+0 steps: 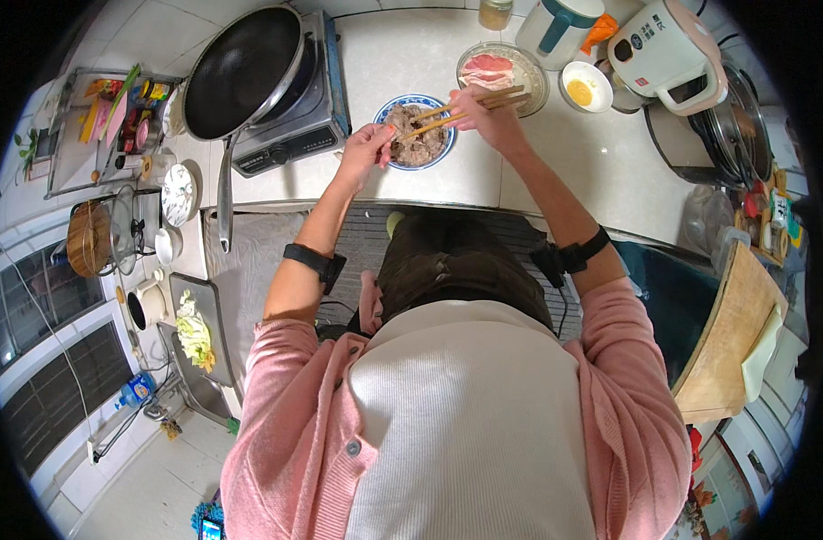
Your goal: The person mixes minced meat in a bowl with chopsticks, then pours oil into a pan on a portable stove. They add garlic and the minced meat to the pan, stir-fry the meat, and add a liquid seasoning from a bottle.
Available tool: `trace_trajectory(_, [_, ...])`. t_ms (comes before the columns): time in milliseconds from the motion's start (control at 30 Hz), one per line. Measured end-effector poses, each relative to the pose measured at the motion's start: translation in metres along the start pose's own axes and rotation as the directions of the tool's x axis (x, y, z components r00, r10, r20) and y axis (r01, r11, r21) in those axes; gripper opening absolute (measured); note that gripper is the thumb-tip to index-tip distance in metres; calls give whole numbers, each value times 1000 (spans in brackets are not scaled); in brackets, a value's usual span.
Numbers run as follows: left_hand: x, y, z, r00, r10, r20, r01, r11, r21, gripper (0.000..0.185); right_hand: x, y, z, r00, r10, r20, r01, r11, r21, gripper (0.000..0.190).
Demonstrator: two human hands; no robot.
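A blue-and-white bowl of minced filling, seemingly meat, sits on the counter before me. My right hand grips a pair of wooden chopsticks, whose tips reach into the bowl. At the bowl's left side is my left hand, thumb and fingers bent close together over the rim. Whether it pinches a bit of food there cannot be made out. Just beyond my right hand, a glass plate bears thin raw meat slices. Beside it stands a small white bowl with yellow liquid, perhaps beaten egg.
A black wok rests on a portable gas stove at left, its handle jutting past the counter edge. On the right are a white appliance and a jug. Cabbage lies on a cutting board by the sink.
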State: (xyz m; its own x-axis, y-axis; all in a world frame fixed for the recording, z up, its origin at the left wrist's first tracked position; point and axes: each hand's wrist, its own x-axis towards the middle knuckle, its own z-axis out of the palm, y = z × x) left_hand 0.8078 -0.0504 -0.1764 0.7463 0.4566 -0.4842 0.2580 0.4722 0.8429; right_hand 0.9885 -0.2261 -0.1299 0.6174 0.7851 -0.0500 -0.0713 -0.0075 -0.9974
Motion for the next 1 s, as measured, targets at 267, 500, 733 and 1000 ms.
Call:
trace_trajectory(267, [2,10,-6,983,67,-172,-77,995,-55,28,13,-33,-2,997,-21,-73,13,994,-108,35])
trace_trajectory(500, [-14,37,5,997,32,-64,-47,968,-247,21,19,-44,15,996,-86,1,85,978,-190,38])
trace_trajectory(733, [-31,67,31,983,182,29,-174,969,-174,19,31,-30,39,939,-220,266,312,869,-384,42])
trace_trajectory(1000, [-46,69,29,992,79,97,-62,984,-170,18,28,-39,36,887,-175,428,322,898,-300,33])
